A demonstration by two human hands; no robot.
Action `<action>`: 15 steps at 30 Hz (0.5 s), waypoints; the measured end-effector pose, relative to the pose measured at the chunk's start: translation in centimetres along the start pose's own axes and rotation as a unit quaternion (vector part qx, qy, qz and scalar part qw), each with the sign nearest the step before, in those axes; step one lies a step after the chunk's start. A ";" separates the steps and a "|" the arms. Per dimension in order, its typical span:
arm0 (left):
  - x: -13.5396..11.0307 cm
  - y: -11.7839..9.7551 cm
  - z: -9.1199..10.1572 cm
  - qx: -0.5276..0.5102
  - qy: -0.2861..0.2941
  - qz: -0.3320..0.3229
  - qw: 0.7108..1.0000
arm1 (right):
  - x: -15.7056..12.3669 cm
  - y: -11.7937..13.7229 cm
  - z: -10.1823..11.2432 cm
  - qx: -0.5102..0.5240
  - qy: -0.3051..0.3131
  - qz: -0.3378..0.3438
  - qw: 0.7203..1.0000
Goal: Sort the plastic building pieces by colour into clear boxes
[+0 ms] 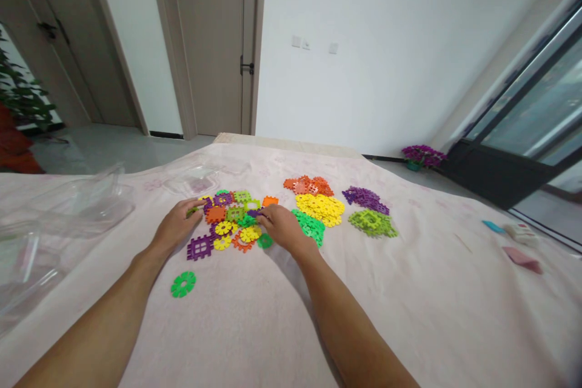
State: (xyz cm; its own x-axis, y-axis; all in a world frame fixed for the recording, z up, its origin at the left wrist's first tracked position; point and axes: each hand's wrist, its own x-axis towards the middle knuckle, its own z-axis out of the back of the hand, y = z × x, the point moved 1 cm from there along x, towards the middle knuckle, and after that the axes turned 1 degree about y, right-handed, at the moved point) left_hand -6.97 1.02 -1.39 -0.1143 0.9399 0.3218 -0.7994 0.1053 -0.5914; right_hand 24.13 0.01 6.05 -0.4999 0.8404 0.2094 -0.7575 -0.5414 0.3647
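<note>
Mixed plastic building pieces [216, 214], some square and some flower-shaped, lie loosely between my hands. My left hand [178, 222] is at their left edge, its fingers closed on a light-green piece [193, 211]. My right hand [280, 223] pinches a purple piece [254, 213] at the right side of the mix. Sorted piles lie to the right: orange squares [313, 185], yellow flowers [321, 210], green flowers [310, 226], purple squares [366, 199] and light-green squares [373, 222]. A single green flower piece [183, 284] lies apart, nearer me.
Clear plastic containers [91, 206] stand on the left of the cloth-covered table [409, 315]. At the right edge are a blue item [493, 227], a small white box [521, 233] and a pink cloth-like item [522, 259]. A door [211, 42] and wall are beyond.
</note>
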 end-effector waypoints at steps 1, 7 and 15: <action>0.0 0.2 -0.1 0.012 0.002 -0.004 1.000 | 0.1 -0.5 0.5 0.019 -0.025 -0.020 0.999; 0.4 1.9 -0.9 0.065 0.027 -0.016 0.997 | -0.6 -6.9 4.2 0.162 -0.201 -0.152 0.954; 0.9 3.1 -1.5 0.066 0.032 -0.025 0.997 | -4.0 -16.0 5.9 0.292 -0.341 -0.330 0.831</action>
State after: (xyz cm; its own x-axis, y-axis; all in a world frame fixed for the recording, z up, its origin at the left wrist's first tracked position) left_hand -8.65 2.70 -3.99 -0.0383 0.9538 0.2981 -0.8745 0.1123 -0.4718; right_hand 40.71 5.49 4.71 0.4470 0.8760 0.1813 -0.3393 -0.0215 0.9404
